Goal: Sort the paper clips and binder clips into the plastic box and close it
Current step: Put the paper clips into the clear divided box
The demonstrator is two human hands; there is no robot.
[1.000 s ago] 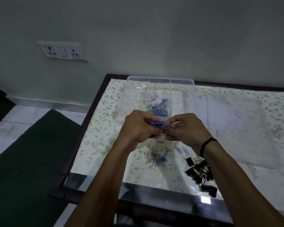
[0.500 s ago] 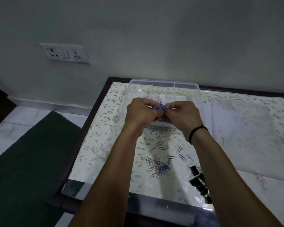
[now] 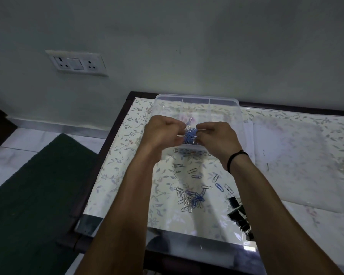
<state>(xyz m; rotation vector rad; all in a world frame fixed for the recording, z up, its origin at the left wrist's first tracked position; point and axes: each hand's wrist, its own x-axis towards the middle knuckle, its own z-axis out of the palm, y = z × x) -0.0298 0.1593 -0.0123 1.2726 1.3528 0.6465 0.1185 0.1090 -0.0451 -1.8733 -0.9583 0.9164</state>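
A: Head view: left hand [image 3: 163, 133] and right hand [image 3: 216, 138] both pinch a blue paper clip clump [image 3: 190, 134] over the plastic box [image 3: 197, 100] at the bench's far edge.
B: Risk?
A: Tangled clips could snag, spill outside. Binder clips [image 3: 239, 214] wait at near edge.

Loose paper clips [image 3: 191, 197] and binder clips [image 3: 239, 213] crowd the table's [image 3: 286, 225] near edge.

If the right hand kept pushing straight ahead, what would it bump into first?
Probably the blue paper clips heaped in the plastic box, just past the right hand; beyond them the box's far wall. Depth is hard to judge.
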